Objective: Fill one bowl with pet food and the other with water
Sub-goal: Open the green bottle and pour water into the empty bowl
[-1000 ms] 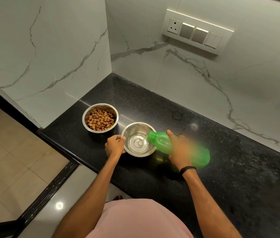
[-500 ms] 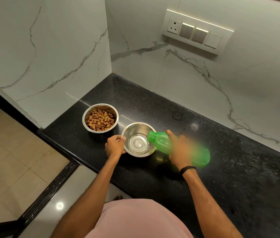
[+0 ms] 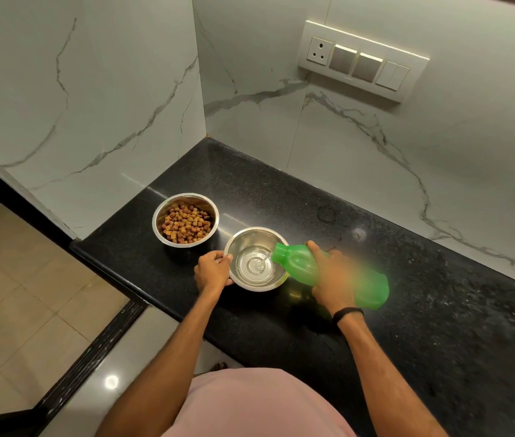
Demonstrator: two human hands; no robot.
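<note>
With pet food (image 3: pixel 186 227) already in the far bowl (image 3: pixel 185 219), the right hand (image 3: pixel 333 279), fingers wrapped round the tilted green bottle (image 3: pixel 328 274), pours water into the near bowl (image 3: pixel 256 259) on the worktop (image 3: pixel 407 294), the left hand (image 3: pixel 213 271) pinching its rim; next, likely righting the bottle before it overfills.

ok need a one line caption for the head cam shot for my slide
Right hand tips a green bottle, pouring water into a steel bowl steadied by the left hand, beside a kibble-filled bowl.

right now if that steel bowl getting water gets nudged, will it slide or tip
The round steel water bowl likely slides: smooth metal on the polished black counter. Shallow water could slosh. The left hand at its rim probably steadies it.
</note>
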